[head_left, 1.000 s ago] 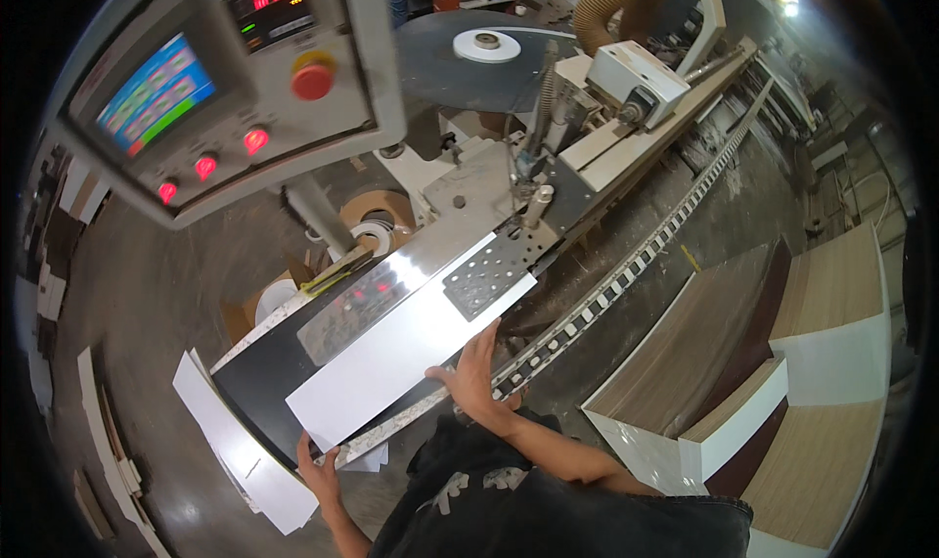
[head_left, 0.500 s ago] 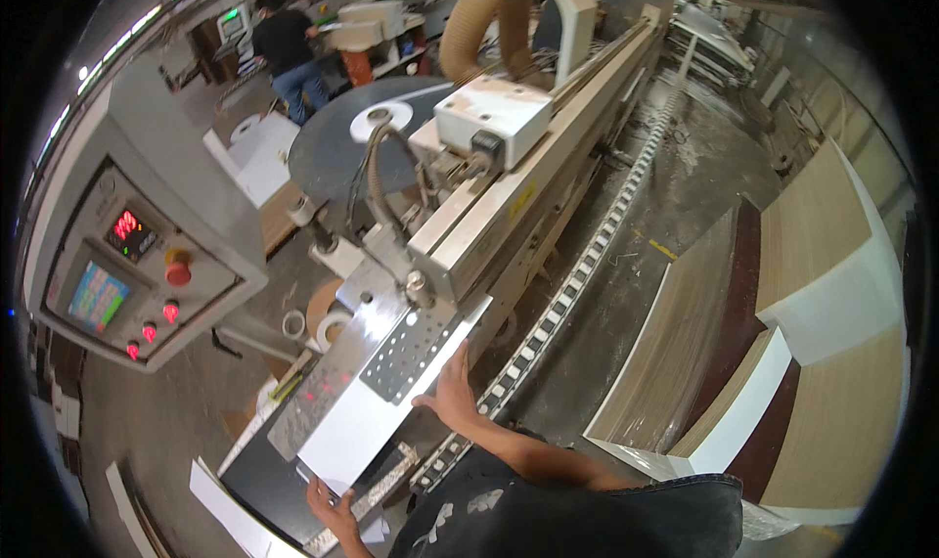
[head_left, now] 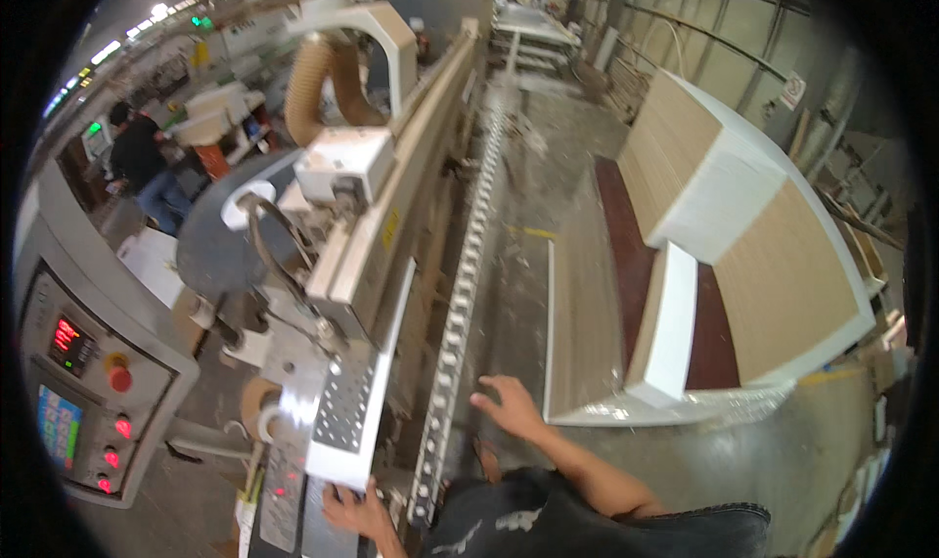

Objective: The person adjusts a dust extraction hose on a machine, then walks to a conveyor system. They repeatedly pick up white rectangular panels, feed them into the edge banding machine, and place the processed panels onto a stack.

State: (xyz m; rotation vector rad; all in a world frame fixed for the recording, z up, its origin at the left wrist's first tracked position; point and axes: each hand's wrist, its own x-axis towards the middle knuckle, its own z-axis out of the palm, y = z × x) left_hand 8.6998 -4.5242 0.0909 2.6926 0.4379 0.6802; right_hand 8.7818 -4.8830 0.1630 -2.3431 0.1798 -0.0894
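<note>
A narrow white panel (head_left: 392,353) lies lengthwise in a long machine with a beige beam (head_left: 396,206). My left hand (head_left: 357,512) is at the panel's near end, fingers bent against its edge and corner. Beside the panel's near part is a perforated dark metal plate (head_left: 342,411), under the machine's white head (head_left: 342,165). Over the floor to the right of the roller track (head_left: 460,309), my right hand (head_left: 511,407) hangs in the air. Its fingers are spread and hold nothing.
A control cabinet (head_left: 98,392) with a lit screen and red buttons stands at the left. Panel stacks with wood-coloured edges (head_left: 587,343) and white sides (head_left: 719,201) fill the right. Far left, a person in dark clothes (head_left: 147,167) stands beyond a round dark table (head_left: 210,221).
My right hand has left the panel's side edge and moved right. The panel has slid farther along the machine, with my left hand still at its near end. My view has turned right.
</note>
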